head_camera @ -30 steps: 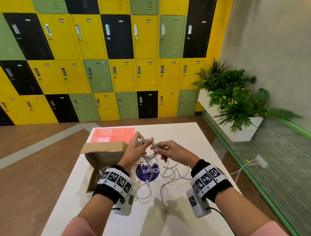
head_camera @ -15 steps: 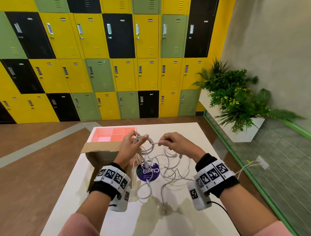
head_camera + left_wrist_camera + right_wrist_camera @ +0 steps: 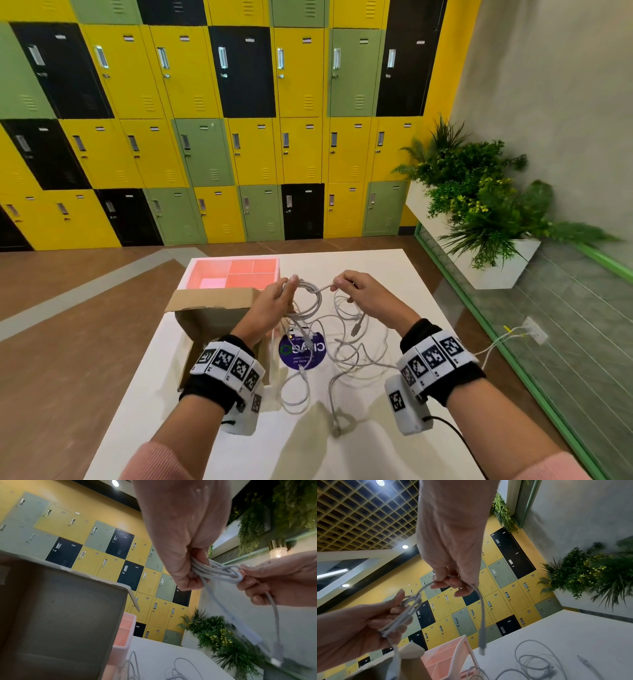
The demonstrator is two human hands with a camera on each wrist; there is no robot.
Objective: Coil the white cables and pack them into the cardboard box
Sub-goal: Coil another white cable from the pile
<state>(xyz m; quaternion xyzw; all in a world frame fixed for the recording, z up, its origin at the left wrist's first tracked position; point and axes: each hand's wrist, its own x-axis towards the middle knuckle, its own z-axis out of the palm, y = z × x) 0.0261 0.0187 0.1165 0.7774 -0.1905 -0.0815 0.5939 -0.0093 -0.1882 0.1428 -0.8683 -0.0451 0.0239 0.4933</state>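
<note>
the left hand [image 3: 270, 305] is raised above the white table [image 3: 376, 274], its fingers curled tight around a bundle of loops of a white cable [image 3: 310, 296], the coil hanging from its grip. the right hand [image 3: 366, 294] sits just beside it, thumb and forefinger pinching the cable's free end, whose connector [image 3: 482, 651] dangles below (the plug type is too blurred to tell). more white cables [image 3: 346, 356] lie loose and tangled on the table, partly over a round purple sticker [image 3: 301, 353]. the cardboard box [image 3: 212, 318] stands open at the left, under the left forearm, with a pink divided tray [image 3: 236, 274] just behind it.
</note>
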